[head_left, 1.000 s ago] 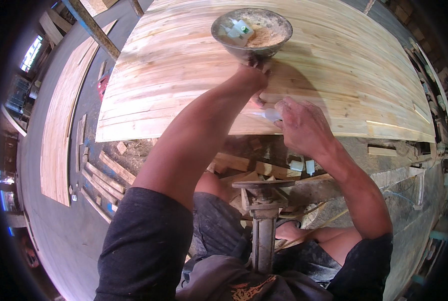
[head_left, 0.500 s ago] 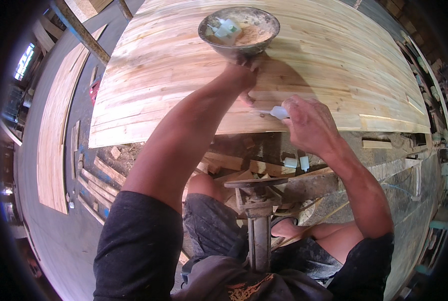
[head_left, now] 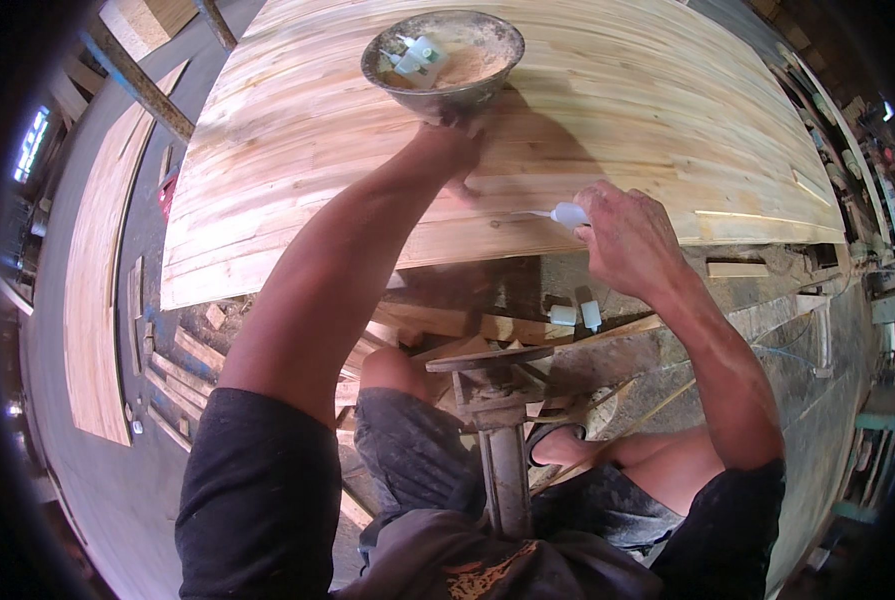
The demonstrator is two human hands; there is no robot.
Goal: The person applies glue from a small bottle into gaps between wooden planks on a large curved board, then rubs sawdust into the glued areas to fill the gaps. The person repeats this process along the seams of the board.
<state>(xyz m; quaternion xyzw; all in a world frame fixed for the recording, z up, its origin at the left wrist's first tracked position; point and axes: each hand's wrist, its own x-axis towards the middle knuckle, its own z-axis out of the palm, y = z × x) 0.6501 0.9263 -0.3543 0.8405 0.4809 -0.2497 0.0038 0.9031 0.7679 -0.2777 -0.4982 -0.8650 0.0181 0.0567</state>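
Note:
My right hand [head_left: 627, 238] is closed around a small white squeeze bottle [head_left: 569, 214] with a thin nozzle pointing left, just above the near part of a large striped wooden panel [head_left: 667, 130]. My left hand [head_left: 455, 155] is at the base of a worn metal bowl [head_left: 442, 98]; its thumb points down toward the panel. Most of its fingers are hidden in shadow, and I cannot tell whether they grip the bowl. Inside the bowl are pale sawdust-like powder [head_left: 472, 68] and several small white bottles [head_left: 417, 58].
Under the panel's near edge, two white bottle pieces [head_left: 575, 316] lie among wood offcuts [head_left: 437, 318]. A round-topped metal stand [head_left: 492, 360] rises between my legs. A long narrow board [head_left: 97, 300] lies at left, near a slanted metal post [head_left: 142, 85]. Stacked lumber [head_left: 847, 160] lines the right.
The whole view has shifted, so the panel, bowl and my left hand sit farther left. My right hand still holds the squeeze bottle, its nozzle slightly farther from my left thumb.

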